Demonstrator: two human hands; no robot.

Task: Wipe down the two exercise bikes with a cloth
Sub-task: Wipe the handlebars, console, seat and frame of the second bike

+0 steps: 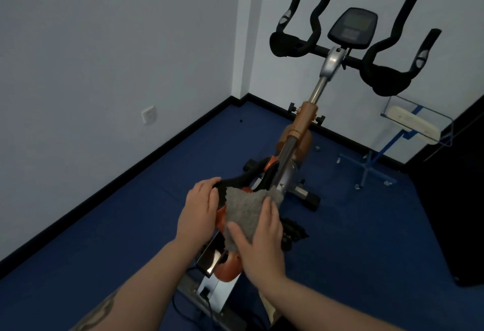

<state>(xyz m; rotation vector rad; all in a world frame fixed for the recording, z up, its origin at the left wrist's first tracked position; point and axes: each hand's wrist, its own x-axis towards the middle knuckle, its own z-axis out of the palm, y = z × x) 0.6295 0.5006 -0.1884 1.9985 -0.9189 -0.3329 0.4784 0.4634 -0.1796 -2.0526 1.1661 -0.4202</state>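
Observation:
An orange and black exercise bike (305, 121) stands in front of me, its black handlebars (385, 79) and console (352, 28) up at the far end. My right hand (262, 241) presses a grey cloth (245, 207) flat onto the bike's saddle. The black saddle (235, 181) is gripped at its left side by my left hand (200, 207). Most of the saddle is hidden under the cloth and both hands. Only one bike is in view.
Blue floor lies all around the bike. White walls with a black skirting meet in a corner behind it, with a socket (148, 114) on the left wall. A blue wheeled stand (377, 158) with a clear tray stands at the right, next to a dark panel (450, 199).

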